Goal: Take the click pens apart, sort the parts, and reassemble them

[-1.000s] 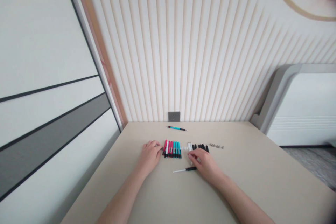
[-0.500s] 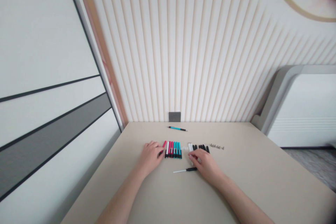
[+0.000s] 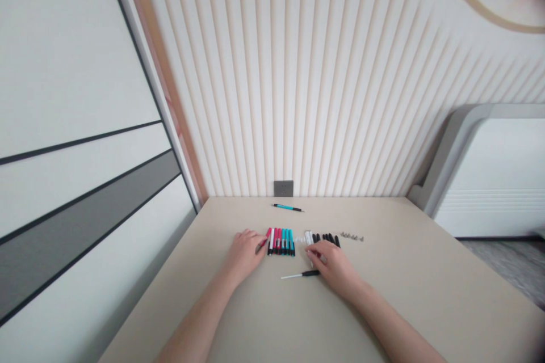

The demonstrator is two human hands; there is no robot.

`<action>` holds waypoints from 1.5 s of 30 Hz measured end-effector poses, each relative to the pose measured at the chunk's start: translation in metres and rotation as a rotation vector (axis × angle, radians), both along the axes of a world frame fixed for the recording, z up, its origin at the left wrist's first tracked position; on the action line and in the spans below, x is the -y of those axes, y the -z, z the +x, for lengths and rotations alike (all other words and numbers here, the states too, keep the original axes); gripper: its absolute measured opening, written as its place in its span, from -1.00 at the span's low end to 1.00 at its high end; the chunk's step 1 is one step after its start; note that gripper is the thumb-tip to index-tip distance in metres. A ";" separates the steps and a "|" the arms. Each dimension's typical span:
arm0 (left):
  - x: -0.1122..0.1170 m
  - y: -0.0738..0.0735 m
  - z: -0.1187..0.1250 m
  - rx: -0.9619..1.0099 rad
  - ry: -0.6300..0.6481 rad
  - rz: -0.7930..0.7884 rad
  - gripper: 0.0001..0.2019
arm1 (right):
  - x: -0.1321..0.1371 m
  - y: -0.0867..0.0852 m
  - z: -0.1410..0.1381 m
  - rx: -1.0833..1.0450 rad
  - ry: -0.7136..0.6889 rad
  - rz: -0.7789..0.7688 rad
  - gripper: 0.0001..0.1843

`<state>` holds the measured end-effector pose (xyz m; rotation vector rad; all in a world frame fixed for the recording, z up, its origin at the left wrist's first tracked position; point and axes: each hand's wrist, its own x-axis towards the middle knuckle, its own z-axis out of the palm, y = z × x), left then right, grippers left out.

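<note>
My left hand rests on the beige table, fingers pinched on a pink pen part at the left end of a row of pink and teal pen barrels. My right hand lies curled over a row of white and black pen pieces; what its fingers hold is hidden. A thin white refill with a black end lies between my hands.
A teal pen lies near the back edge below a grey wall socket. Several small metal tips sit right of the black pieces. A ribbed wall stands behind; a grey-white bed frame is at right.
My left hand has drawn the leftmost pink piece slightly out of the row and tilted it. The right hand has barely moved.
</note>
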<state>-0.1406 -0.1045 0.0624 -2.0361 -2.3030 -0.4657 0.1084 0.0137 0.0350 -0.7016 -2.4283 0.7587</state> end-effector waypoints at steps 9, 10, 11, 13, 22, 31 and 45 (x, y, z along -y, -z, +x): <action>-0.002 0.000 0.000 0.054 -0.066 0.006 -0.79 | 0.000 -0.001 0.000 0.019 -0.002 -0.001 -0.74; -0.002 0.000 -0.001 0.077 -0.079 0.010 -0.78 | 0.000 -0.002 0.000 0.015 -0.002 -0.002 -0.74; -0.002 0.001 -0.001 0.106 -0.091 0.017 -0.77 | -0.001 -0.001 0.000 0.008 -0.002 -0.005 -0.74; -0.002 0.002 -0.003 0.168 -0.108 0.031 -0.76 | -0.001 0.000 0.000 -0.015 0.001 -0.014 -0.74; -0.002 0.004 0.002 0.075 -0.051 0.000 -0.81 | -0.008 0.007 -0.001 -0.086 0.057 -0.018 -0.72; 0.000 0.001 0.002 0.014 -0.061 0.011 -0.82 | -0.016 0.010 -0.001 -0.102 0.141 -0.048 -0.77; 0.004 0.027 -0.081 0.019 -0.440 0.097 -0.64 | -0.019 0.016 -0.002 -0.051 0.131 -0.022 -0.74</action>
